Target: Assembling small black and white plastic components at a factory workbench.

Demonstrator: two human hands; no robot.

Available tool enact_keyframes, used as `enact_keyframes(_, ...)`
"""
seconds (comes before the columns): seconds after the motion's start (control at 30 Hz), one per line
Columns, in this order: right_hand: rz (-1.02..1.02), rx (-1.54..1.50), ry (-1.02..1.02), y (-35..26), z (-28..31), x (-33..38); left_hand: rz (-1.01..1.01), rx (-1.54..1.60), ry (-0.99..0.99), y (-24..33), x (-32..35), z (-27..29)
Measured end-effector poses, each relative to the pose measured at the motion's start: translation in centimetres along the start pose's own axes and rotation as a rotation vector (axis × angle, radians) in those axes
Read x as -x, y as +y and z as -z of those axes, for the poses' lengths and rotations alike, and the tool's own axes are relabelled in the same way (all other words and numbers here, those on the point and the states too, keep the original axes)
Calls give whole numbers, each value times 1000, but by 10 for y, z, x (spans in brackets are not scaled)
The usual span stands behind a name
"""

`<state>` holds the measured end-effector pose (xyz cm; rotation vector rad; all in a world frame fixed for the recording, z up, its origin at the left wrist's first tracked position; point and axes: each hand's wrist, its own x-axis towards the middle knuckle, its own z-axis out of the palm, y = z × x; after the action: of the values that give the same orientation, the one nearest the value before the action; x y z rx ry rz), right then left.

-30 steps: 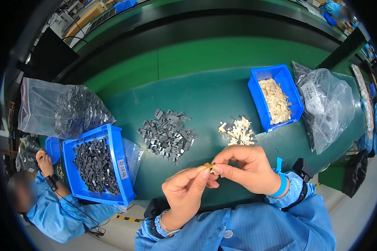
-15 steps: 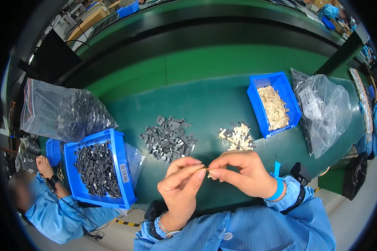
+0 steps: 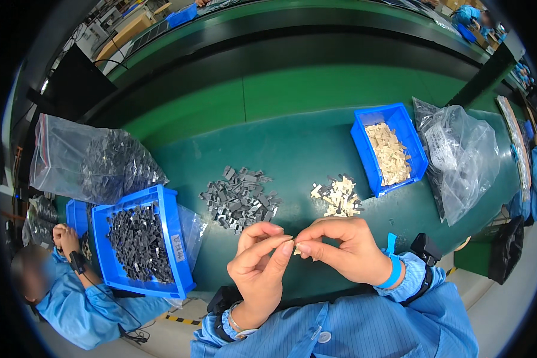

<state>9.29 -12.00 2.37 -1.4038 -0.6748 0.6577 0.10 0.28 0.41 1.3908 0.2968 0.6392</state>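
Observation:
My left hand [image 3: 258, 262] and my right hand [image 3: 345, 247] meet fingertip to fingertip over the near edge of the table. Both are closed in a pinch. A small cream-coloured piece [image 3: 298, 252] shows at the right fingertips. What the left fingers grip is mostly hidden behind them. Beyond my left hand lies a heap of small dark grey rectangular pieces [image 3: 240, 200]. Past my right hand sits a smaller pile of cream pieces [image 3: 342, 198] with some dark ones among them.
A blue bin [image 3: 188, 268] of dark pieces stands left, with a clear bag [image 3: 95, 158] of dark parts behind it. Another blue bin [image 3: 370, 156] holds cream pieces at right, beside a clear plastic bag [image 3: 465, 161]. A co-worker's hand [image 3: 65, 237] is at far left.
My hands stay pinched together, with only slight finger movement. At far left, the co-worker's hands have shifted, and a second hand now shows by the first.

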Motion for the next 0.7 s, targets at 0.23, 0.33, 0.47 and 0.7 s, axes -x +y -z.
enact_keyframes(0.23,-30,-11,17,-1,0,0,84,80,-31,-1,2,2)
enact_keyframes(0.33,-32,-20,23,0,-1,0,113,157,-43,-3,2,2)
enact_keyframes(0.47,-19,-16,36,0,-2,1,68,85,-73,0,1,3)
enact_keyframes(0.7,-39,-50,23,0,1,1,252,316,-105,0,1,-1)
